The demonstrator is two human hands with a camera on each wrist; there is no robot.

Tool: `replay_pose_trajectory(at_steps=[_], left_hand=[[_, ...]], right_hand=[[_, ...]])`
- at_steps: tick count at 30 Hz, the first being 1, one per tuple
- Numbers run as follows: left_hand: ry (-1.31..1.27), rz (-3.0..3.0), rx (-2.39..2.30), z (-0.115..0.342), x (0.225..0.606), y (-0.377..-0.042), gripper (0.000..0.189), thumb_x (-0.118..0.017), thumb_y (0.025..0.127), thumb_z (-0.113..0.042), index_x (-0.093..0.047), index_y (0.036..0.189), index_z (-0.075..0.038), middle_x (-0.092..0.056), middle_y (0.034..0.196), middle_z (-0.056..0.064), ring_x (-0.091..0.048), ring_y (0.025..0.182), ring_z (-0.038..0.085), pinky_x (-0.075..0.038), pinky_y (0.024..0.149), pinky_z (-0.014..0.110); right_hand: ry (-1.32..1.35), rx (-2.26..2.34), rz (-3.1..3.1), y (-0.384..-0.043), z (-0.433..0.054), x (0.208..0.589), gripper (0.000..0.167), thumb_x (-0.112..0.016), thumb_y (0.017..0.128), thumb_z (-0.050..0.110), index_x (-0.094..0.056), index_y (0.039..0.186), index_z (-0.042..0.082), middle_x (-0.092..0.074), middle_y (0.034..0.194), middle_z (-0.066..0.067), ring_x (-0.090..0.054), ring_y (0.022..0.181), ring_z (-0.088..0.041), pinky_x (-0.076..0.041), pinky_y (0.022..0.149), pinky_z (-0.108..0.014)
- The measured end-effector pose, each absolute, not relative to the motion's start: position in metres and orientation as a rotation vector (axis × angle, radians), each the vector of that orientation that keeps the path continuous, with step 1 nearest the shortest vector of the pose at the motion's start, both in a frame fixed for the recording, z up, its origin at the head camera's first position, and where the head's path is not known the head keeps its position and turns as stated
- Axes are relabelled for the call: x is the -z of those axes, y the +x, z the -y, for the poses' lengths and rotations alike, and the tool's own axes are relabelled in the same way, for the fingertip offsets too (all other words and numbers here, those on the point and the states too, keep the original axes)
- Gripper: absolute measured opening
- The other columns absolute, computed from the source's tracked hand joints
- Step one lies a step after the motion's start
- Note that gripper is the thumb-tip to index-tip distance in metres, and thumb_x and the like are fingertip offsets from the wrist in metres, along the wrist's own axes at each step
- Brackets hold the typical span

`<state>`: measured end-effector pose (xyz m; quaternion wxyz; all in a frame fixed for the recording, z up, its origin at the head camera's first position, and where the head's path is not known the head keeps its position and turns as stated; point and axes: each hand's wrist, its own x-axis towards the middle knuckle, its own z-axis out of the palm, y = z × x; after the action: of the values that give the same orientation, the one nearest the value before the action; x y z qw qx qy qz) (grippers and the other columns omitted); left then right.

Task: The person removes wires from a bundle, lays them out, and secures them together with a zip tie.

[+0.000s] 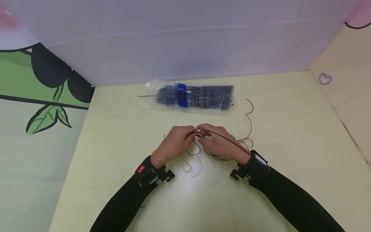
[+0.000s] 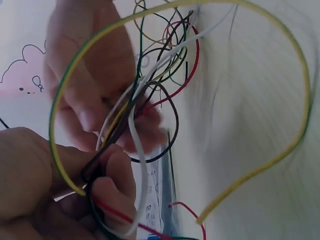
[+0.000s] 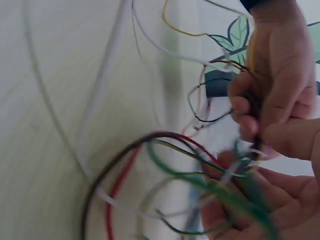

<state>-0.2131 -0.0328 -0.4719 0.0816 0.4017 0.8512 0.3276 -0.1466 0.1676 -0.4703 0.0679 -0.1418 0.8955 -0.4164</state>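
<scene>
In the head view my left hand [image 1: 177, 141] and right hand [image 1: 218, 141] meet over the middle of the table. The left hand grips a bundle of thin coloured wires [image 2: 145, 165], pinched between thumb and curled fingers. In the right wrist view, red, black, white and green wires [image 3: 220, 187] loop out of the bundle. My right hand curls loosely round the wires beside the left fingertips, its thumb [image 3: 290, 140] close to them. A long thin dark strip [image 1: 223, 136] runs from the left fingertips across the back of the right hand.
A clear plastic bag [image 1: 197, 96] of dark, thin strips with a blue label lies behind the hands, one strip poking out at its left. Loose wire ends [image 1: 250, 125] trail over the table [image 1: 284, 106] to the right. A pale wall rises behind.
</scene>
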Motion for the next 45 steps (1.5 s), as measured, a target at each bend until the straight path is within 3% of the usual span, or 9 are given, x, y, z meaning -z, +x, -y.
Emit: replay_pose_trajectory(at_steps=[4,7,9,13,20,28,33,38,45], left_hand=[[1.241,-2.487,-0.987,0.033,0.475,-0.216,0.015,-0.054,0.101,-0.014,-0.069,0.101,-0.012,-0.069,0.083,0.000,-0.058,0.071,0.008,-0.047,0.067,0.024],[1.287,-2.462,-0.946,0.033,0.482,-0.223,0.016,-0.057,0.099,-0.010,-0.072,0.102,-0.012,-0.073,0.091,0.002,-0.063,0.078,0.008,-0.052,0.075,0.026],[1.312,-2.465,-0.883,0.034,0.488,-0.228,0.015,-0.058,0.098,-0.008,-0.073,0.099,-0.013,-0.073,0.089,0.001,-0.062,0.077,0.008,-0.051,0.075,0.026],[1.334,-2.504,-0.731,0.036,0.496,-0.238,0.018,-0.062,0.094,-0.005,-0.074,0.091,-0.017,-0.071,0.083,-0.005,-0.054,0.071,0.006,-0.048,0.071,0.023],[1.370,-2.647,-0.559,0.041,0.495,-0.248,0.027,-0.061,0.090,0.004,-0.078,0.087,-0.016,-0.066,0.075,-0.002,-0.052,0.069,0.012,-0.046,0.066,0.025],[1.323,-2.742,-0.391,0.056,0.494,-0.255,0.024,-0.063,0.087,0.004,-0.078,0.084,-0.014,-0.059,0.075,0.002,-0.055,0.073,0.017,-0.047,0.060,0.027],[1.334,-2.824,-0.265,0.060,0.492,-0.259,0.019,-0.068,0.085,0.000,-0.077,0.083,-0.017,-0.061,0.075,0.001,-0.059,0.071,0.019,-0.047,0.052,0.032],[1.436,-2.800,-0.189,0.058,0.489,-0.260,0.018,-0.066,0.088,-0.003,-0.075,0.084,-0.018,-0.059,0.073,0.000,-0.059,0.064,0.019,-0.044,0.047,0.032],[1.481,-2.760,-0.042,0.055,0.491,-0.257,0.022,-0.062,0.092,-0.002,-0.075,0.085,-0.019,-0.058,0.074,0.001,-0.055,0.064,0.016,-0.044,0.052,0.031]], right_hand=[[-0.346,1.258,-2.557,-0.153,-0.173,0.480,0.025,-0.049,0.103,0.031,-0.060,0.125,0.025,-0.066,0.087,0.005,-0.057,0.070,-0.009,-0.046,0.072,-0.029],[-0.358,1.218,-2.569,-0.154,-0.178,0.483,0.022,-0.048,0.104,0.026,-0.067,0.111,0.019,-0.059,0.073,0.000,-0.050,0.062,-0.013,-0.043,0.068,-0.030],[-0.374,1.174,-2.583,-0.156,-0.182,0.483,0.022,-0.049,0.103,0.024,-0.070,0.103,0.015,-0.063,0.079,0.000,-0.053,0.068,-0.012,-0.045,0.071,-0.030],[-0.363,1.055,-2.593,-0.157,-0.191,0.485,0.022,-0.052,0.102,0.027,-0.073,0.106,0.021,-0.070,0.092,0.004,-0.058,0.078,-0.009,-0.048,0.078,-0.030],[-0.368,0.930,-2.664,-0.153,-0.219,0.490,0.019,-0.054,0.101,0.028,-0.073,0.096,0.027,-0.069,0.089,0.010,-0.057,0.077,-0.008,-0.047,0.077,-0.030],[-0.383,0.849,-2.808,-0.144,-0.259,0.493,0.020,-0.061,0.098,0.024,-0.075,0.112,0.025,-0.075,0.108,0.006,-0.070,0.103,-0.014,-0.054,0.090,-0.038],[-0.431,0.762,-2.906,-0.139,-0.278,0.493,0.023,-0.063,0.096,0.016,-0.073,0.117,0.017,-0.075,0.103,0.001,-0.070,0.097,-0.018,-0.052,0.090,-0.040],[-0.472,0.649,-2.900,-0.139,-0.284,0.488,0.029,-0.054,0.100,0.013,-0.068,0.126,0.013,-0.066,0.091,0.002,-0.057,0.083,-0.012,-0.048,0.081,-0.037],[-0.372,0.671,-2.861,-0.137,-0.285,0.490,0.033,-0.046,0.102,0.013,-0.066,0.128,0.012,-0.063,0.092,0.000,-0.053,0.085,-0.014,-0.045,0.081,-0.035]])
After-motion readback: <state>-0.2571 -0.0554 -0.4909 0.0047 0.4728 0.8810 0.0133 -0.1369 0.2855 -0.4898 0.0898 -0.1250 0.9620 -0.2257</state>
